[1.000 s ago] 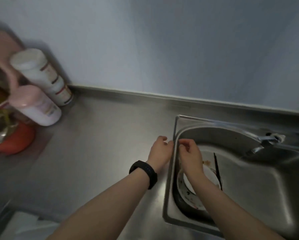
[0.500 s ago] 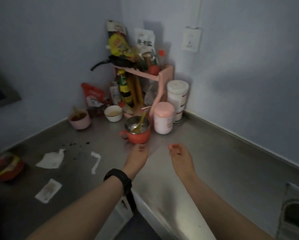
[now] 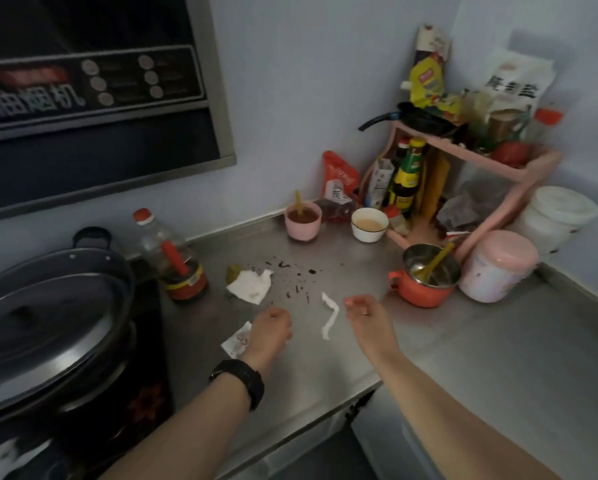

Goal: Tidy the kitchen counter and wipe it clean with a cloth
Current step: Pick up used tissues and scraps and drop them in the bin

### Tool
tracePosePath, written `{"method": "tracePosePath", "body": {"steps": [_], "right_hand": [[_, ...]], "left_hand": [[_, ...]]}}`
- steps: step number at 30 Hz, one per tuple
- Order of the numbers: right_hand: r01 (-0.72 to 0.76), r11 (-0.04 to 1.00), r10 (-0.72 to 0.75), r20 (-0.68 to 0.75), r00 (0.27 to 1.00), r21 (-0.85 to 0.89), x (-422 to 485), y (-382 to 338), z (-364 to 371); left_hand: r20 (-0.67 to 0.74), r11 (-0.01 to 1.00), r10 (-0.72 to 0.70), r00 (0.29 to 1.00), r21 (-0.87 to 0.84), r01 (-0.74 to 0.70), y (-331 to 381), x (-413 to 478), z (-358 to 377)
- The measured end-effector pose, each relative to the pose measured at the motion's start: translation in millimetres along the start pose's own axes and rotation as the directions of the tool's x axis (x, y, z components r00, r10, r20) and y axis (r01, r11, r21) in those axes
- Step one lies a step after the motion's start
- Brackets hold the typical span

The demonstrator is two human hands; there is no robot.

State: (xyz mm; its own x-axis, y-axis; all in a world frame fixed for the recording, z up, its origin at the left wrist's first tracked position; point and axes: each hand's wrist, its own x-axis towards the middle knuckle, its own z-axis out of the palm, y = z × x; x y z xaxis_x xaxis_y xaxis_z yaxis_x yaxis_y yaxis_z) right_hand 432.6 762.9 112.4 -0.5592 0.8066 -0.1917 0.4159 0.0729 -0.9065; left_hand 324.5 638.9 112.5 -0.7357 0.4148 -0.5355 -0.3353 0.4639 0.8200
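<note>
Bench (image 3: 498, 358) in a dim kitchen corner, littered and unwiped, as a person reaches over it with both hands.

Nothing looks tidied yet. A crumpled tissue (image 3: 251, 285), a stained paper scrap (image 3: 237, 339) and a twisted tissue strip (image 3: 329, 317) lie on the steel among dark specks (image 3: 297, 275). A pink bowl (image 3: 302, 221), a white bowl (image 3: 369, 224) and an orange pot (image 3: 422, 289) stand out, and no cloth is in sight. The bench runs lengthwise from the cooker on the left to the corner rack (image 3: 519, 168), then turns along the right wall toward the viewer. The strip's long axis points away from the person, between the hands. The right hand (image 3: 367, 317) hovers loosely curled and empty. The left hand (image 3: 270, 329) hangs beside the scrap, fingers tucked under, and I cannot tell whether it pinches anything.
</note>
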Motion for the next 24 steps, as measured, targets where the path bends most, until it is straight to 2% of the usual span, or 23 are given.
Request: {"method": "tracePosePath", "body": {"steps": [5,9,13,20,24], "right_hand": [[0.013,0.994,-0.005,0.083,0.997,-0.106,11.1,-15.0,45.0],[0.044,0.982,-0.005,0.211,0.978,-0.181,19.3,-16.7,79.3],[0.056,0.964,0.041,0.354,0.934,-0.26,27.7,-3.9,111.0],[0.193,0.873,0.108,0.562,0.82,-0.449,51.9,25.0,143.5],[0.32,0.792,0.084,0.612,0.787,-0.52,68.0,42.3,161.1]], "left_hand": [[-0.076,0.974,-0.135,0.988,-0.193,0.118,-19.6,12.4,-45.0],[-0.153,0.929,-0.221,0.963,-0.333,0.161,-30.6,19.5,-69.0],[-0.236,0.919,-0.264,0.935,-0.355,0.17,-52.9,27.9,-90.3],[-0.374,0.865,-0.422,0.826,-0.438,0.243,-72.8,47.8,-89.6],[-0.428,0.89,-0.398,0.811,-0.395,0.229,-75.0,66.6,-74.2]]}}
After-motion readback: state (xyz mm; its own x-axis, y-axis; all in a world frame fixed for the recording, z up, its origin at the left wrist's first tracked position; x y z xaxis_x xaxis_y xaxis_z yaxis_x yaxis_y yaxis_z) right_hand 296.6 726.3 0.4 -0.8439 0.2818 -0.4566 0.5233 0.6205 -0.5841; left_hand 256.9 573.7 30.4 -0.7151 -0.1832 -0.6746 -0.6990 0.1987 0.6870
